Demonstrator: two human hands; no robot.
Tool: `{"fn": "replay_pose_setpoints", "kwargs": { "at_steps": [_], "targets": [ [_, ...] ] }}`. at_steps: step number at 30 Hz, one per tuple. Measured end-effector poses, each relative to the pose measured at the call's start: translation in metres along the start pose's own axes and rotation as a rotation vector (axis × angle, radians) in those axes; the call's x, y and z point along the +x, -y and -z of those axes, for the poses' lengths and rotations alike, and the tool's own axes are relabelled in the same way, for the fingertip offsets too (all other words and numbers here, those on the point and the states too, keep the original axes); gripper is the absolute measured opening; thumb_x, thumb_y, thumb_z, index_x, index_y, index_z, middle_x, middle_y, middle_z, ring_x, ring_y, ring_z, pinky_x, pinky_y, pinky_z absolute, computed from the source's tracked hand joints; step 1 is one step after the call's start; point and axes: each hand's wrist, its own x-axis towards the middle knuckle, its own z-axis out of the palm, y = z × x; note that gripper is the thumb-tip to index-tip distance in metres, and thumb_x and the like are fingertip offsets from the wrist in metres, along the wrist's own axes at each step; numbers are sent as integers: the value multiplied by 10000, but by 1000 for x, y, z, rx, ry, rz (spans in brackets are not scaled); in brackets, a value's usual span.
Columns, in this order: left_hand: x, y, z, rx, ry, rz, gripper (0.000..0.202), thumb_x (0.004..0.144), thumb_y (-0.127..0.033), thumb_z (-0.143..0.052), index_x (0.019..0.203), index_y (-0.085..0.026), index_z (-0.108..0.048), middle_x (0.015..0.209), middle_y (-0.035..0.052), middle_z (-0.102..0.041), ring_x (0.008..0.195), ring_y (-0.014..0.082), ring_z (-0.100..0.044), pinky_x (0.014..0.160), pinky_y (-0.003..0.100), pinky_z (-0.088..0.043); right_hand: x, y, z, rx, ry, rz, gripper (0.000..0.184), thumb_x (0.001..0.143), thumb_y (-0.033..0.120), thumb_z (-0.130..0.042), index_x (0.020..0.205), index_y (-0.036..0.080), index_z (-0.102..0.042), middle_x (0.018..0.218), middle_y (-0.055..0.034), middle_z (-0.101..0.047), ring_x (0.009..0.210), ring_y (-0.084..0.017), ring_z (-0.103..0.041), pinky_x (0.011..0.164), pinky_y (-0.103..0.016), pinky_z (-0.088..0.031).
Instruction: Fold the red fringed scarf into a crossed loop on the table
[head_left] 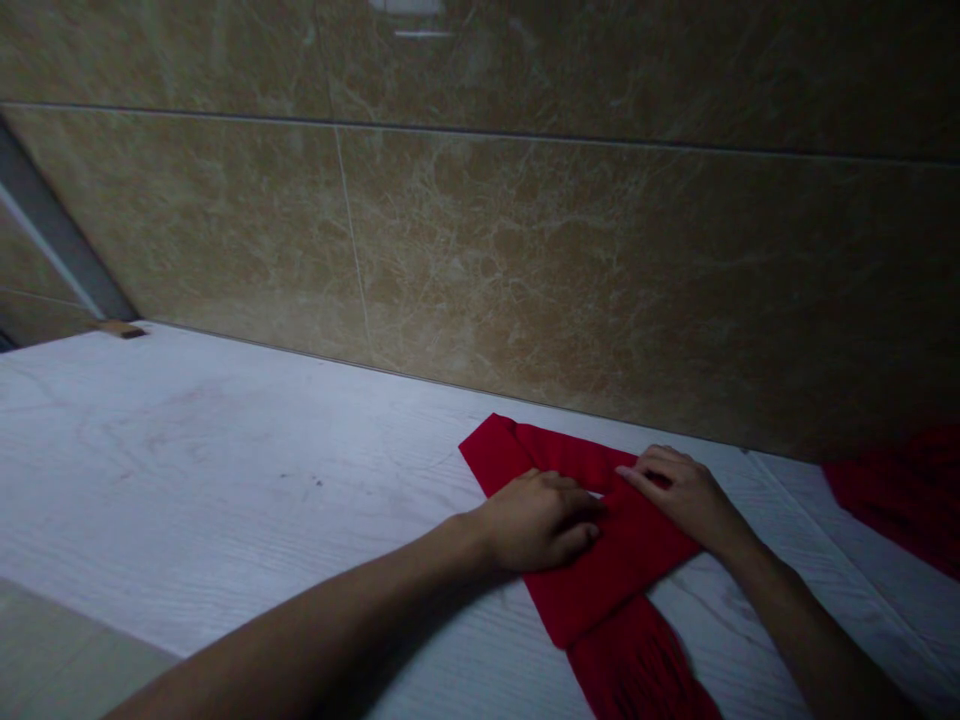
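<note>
A red fringed scarf (615, 580) lies folded on a white wood-grain table (225, 480), close to the wall. My left hand (541, 520) rests on its left part with the fingers curled and pressed down on the cloth. My right hand (679, 492) lies on the fold just to the right, fingers bent and pinching the cloth edge. The scarf's fringed end (645, 670) trails toward the near edge.
A brown marble-tiled wall (525, 250) rises right behind the table. More red cloth (900, 495) lies at the far right. A small brown block (121, 329) sits at the table's back left corner.
</note>
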Motion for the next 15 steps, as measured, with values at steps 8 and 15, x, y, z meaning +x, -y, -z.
{"fn": "replay_pose_setpoints", "kwargs": {
  "at_steps": [8, 15],
  "targets": [
    [1, 9, 20, 54, -146, 1, 319, 1018, -284, -500, 1258, -234, -704, 1276, 72, -735, 1186, 239, -654, 1060, 413, -490, 4, 10, 4, 24, -111, 73, 338, 1036, 432, -540, 806, 237, -691, 821, -43, -713, 759, -206, -691, 718, -350, -548],
    [-2, 58, 32, 216, -313, 424, 364, 1040, -373, -475, 1315, -220, -659, 1467, 87, -632, 1408, 286, -511, 1207, 493, -358, -4, 143, 39, 104, -340, 218, 133, 1019, 230, -607, 1081, 288, -710, 1003, -22, -732, 930, -195, -704, 845, -337, -586]
  ]
}}
